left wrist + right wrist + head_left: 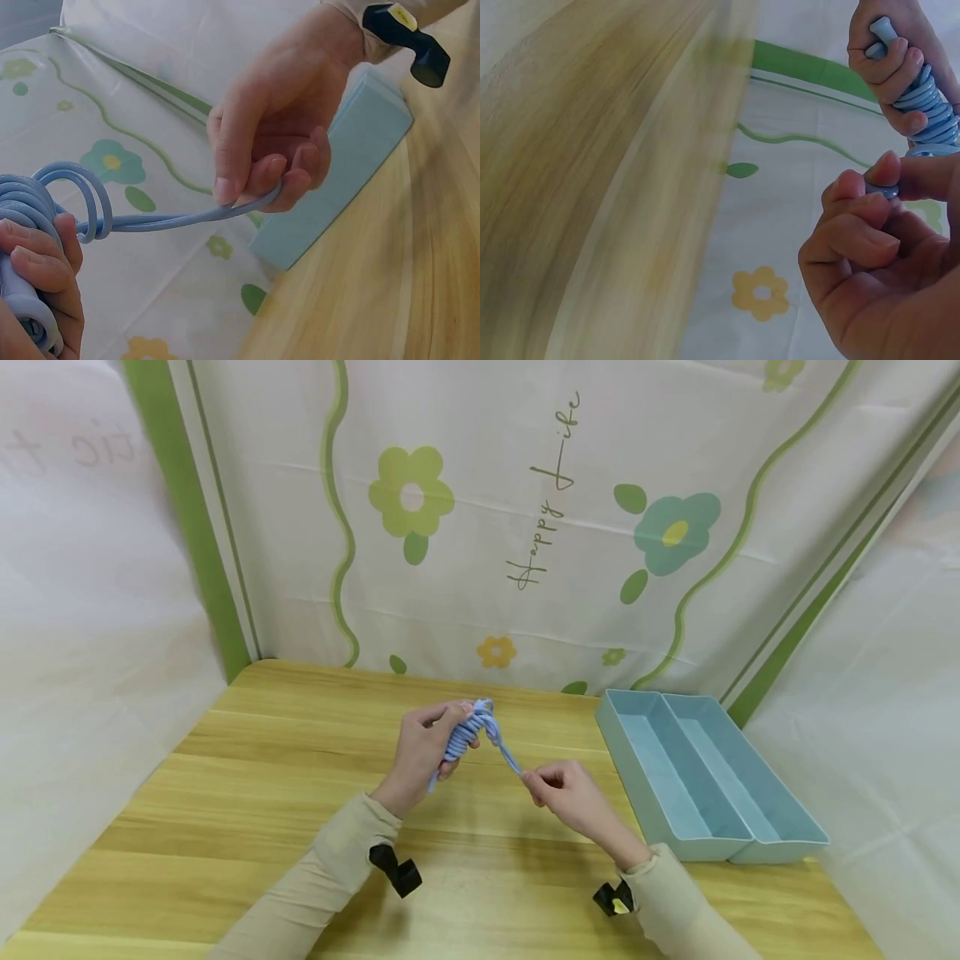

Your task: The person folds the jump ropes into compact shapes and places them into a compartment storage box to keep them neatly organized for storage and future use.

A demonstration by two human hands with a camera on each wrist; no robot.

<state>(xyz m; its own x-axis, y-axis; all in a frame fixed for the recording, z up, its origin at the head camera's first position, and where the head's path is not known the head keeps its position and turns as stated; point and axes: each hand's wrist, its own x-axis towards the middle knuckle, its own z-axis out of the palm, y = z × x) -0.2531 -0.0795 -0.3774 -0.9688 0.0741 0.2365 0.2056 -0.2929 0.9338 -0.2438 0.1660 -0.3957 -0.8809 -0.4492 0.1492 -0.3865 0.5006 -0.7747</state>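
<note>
A light blue jump rope [462, 737] is wound in tight turns round its handles. My left hand [423, 752] grips this bundle above the table, its fingers curled round it. Two flared handle ends [883, 30] poke out of that fist in the right wrist view. From the bundle's far end a doubled length of cord [172, 221] runs out to my right hand [573, 797], and a loose loop [94, 199] hangs round it. Thumb and fingers of the right hand pinch the bent end of this cord. The part of the bundle inside the left palm is hidden.
Two blue-green long trays [660, 760] stand side by side on the right of the wooden table [300, 752]. A white curtain [480, 527] with printed flowers hangs behind the table's back edge, with more fabric at both sides.
</note>
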